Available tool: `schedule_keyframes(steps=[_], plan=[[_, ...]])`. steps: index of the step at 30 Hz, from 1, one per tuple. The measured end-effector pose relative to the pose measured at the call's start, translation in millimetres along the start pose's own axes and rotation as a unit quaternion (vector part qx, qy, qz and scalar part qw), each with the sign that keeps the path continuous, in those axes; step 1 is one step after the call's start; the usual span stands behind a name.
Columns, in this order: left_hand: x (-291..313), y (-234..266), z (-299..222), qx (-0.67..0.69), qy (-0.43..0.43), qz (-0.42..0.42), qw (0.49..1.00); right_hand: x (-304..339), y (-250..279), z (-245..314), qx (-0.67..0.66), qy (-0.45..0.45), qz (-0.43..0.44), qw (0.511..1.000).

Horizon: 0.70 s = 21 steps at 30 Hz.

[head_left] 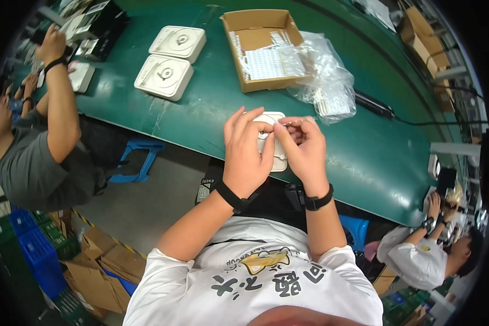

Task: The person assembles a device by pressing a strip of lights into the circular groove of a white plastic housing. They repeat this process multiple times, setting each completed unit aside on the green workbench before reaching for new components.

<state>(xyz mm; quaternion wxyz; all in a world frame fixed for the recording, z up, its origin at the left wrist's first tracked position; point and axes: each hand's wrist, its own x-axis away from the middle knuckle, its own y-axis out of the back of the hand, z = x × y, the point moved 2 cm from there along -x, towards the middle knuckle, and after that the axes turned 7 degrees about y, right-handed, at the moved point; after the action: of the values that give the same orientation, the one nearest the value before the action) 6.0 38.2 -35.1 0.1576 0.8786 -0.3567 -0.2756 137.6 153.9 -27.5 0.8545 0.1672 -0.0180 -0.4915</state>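
Observation:
A small white plastic housing [277,158] with rounded corners lies at the table's near edge, partly covered by my hands. My left hand [245,156] is over its left side, with the index finger and thumb bent close together above it. Whatever lies between those fingertips is hidden. Over the right side of the housing, my right hand [308,153] is closed in a pinch. Its thumb tip nearly meets my left index finger. Something thin and pale shows near its index finger, too small to name.
Two white square housings [164,76] sit at the back left. A cardboard box [266,85] holds white sheets of small parts; a clear plastic bag [331,70] lies beside it. A black handheld tool [374,104] trails a cable. Co-workers sit on both sides.

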Motion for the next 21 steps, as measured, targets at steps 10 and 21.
schedule_keyframes(steps=[10, 21], plan=[[16, -6, 9, 0.04, 0.029, 0.036, 0.998, 17, 5, -3, 0.009, 0.077, -0.016, 0.997], [15, 0, 12, 0.035, 0.022, 0.055, 0.998, 7, 11, 18, 0.074, 0.104, 0.041, 0.991]])
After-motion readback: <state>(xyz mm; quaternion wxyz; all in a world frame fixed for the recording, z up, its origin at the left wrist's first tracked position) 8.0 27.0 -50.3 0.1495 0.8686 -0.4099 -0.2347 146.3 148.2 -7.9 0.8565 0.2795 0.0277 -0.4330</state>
